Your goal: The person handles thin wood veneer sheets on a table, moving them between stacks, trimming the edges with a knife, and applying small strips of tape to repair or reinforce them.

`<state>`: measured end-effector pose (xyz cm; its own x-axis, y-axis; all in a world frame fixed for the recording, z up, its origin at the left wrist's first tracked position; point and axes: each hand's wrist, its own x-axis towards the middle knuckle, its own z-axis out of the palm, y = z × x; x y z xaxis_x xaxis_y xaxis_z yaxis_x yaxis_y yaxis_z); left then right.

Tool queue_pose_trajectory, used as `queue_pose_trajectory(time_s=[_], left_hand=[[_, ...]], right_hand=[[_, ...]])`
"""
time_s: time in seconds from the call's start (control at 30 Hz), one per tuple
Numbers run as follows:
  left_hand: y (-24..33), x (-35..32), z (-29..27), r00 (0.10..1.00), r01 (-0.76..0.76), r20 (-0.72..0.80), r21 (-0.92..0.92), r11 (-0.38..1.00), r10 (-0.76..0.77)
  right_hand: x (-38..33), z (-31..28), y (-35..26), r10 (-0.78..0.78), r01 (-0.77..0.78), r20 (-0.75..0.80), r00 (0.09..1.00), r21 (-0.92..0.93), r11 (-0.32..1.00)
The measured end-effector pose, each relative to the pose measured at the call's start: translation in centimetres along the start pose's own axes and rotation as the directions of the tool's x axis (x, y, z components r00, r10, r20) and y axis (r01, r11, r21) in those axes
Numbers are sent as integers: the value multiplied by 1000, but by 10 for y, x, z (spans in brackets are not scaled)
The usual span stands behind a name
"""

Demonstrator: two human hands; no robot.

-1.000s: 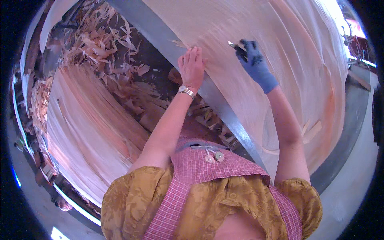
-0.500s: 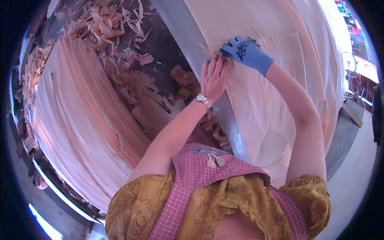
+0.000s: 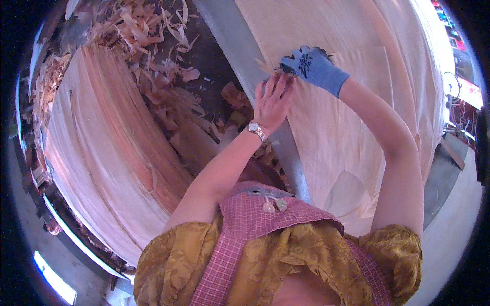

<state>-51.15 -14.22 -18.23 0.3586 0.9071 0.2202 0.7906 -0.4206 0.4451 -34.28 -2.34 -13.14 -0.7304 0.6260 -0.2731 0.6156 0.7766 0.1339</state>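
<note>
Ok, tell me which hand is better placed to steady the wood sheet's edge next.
Left, probably: the bare left hand rests spread over the pale wood sheet where it meets the grey strip. The gloved right hand curls just beyond, its grip hidden.

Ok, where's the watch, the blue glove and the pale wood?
Watch (image 3: 253, 126), head view: on its round face.
Blue glove (image 3: 320, 72), head view: on its back.
Pale wood (image 3: 332, 125), head view: bare surface below the glove.

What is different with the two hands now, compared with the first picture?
The gloved right hand has moved left across the pale wood sheets, to beside the left hand, which has spread its fingers; the small blade it held is no longer visible. Unchanged: left hand at the sheets' edge, wood shavings at upper left.
</note>
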Motion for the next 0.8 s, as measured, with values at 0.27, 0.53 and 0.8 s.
queue_pose_trajectory(time_s=[0.27, 0.53, 0.8], left_hand=[[-1, 2, -6, 998, -43, 41, 56, 997, 41], [14, 23, -9, 989, -130, 98, 165, 978, 115], [28, 44, 1, 944, -223, 278, 134, 966, 179]], right_hand=[[-51, 18, 10, 203, -204, 21, 979, 116, 972], [-114, 27, -13, 492, -523, 185, 851, 203, 828], [-161, 42, -70, 639, -689, 261, 724, 213, 693]])
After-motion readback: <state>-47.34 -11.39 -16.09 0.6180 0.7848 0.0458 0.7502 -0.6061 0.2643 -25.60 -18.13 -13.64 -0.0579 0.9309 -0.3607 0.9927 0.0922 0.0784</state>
